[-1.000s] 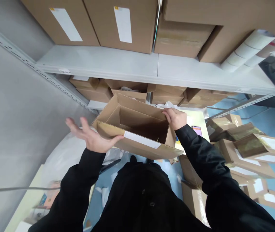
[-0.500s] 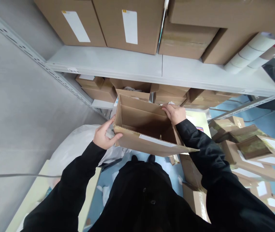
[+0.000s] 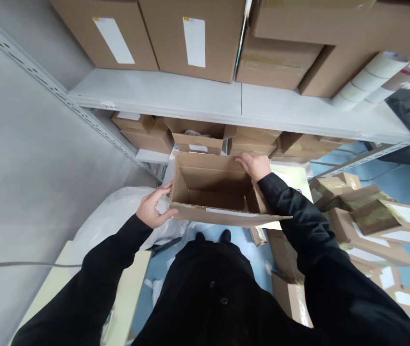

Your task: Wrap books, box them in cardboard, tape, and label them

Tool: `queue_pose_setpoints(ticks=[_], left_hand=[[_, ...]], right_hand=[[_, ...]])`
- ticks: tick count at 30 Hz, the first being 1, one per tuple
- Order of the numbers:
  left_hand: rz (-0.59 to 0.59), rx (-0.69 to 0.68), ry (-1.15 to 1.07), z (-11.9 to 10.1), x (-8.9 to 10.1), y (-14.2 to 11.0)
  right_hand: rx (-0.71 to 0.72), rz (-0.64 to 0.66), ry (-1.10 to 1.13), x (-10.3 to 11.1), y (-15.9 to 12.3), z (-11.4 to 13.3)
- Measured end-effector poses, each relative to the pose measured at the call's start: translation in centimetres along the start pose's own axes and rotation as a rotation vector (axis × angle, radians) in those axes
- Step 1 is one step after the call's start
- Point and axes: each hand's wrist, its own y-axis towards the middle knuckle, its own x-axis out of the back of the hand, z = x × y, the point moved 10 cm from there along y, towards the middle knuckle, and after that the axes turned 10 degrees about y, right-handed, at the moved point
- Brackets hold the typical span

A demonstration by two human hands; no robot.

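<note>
Box (image 3: pixel 212 187) has tilted, its white label (image 3: pixel 226 212) unreadable, both hands (image 3: pixel 150 208) (image 3: pixel 257 166) clamped on it.

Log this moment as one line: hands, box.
left hand: at left end of box | right hand: gripping far rim near right corner | box: top open

There are two hands (image 3: pixel 152 210), one held box (image 3: pixel 210 180), two shoes (image 3: pixel 225 236), two yellow-cornered labels (image 3: pixel 194 42) and one cable (image 3: pixel 28 265).

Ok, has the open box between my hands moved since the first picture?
Yes. Against the grey shelf, the open box has shifted: its far-left corner now sits lower in view, toward you, and its far rim runs nearer level.
</note>
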Motion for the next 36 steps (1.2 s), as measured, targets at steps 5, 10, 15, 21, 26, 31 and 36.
queue_pose_setpoints(ticks=[5, 10, 15, 21, 26, 31, 36], left_hand=[[0.055, 0.002, 0.059, 0.2, -1.2, 0.6], [0.121, 0.02, -0.074, 1.5, -2.9, 0.7], [0.056, 0.079, -0.154, 2.6, -3.6, 0.0], [0.025, 0.177, -0.226, 4.1, -4.4, -0.9], [0.003, 0.217, -0.193, 3.6, -5.9, -0.2], [-0.056, 0.167, -0.221, 3.5, -6.4, 2.0], [0.001, 0.092, -0.194, 3.0, -7.2, 1.8]], right_hand=[[-0.021, 0.013, 0.036, -0.3, 0.3, -0.5], [0.044, 0.014, 0.221, -0.8, 0.6, -0.6], [0.075, 0.051, 0.627, 2.7, -3.2, -2.8], [-0.127, 0.304, 0.836, 1.4, -14.5, -4.9], [-0.339, -0.004, 0.893, -2.2, -18.7, -4.3], [-0.361, -0.134, 0.954, -2.1, -17.7, -5.7], [-0.365, -0.173, 0.987, -1.7, -18.5, -6.0]])
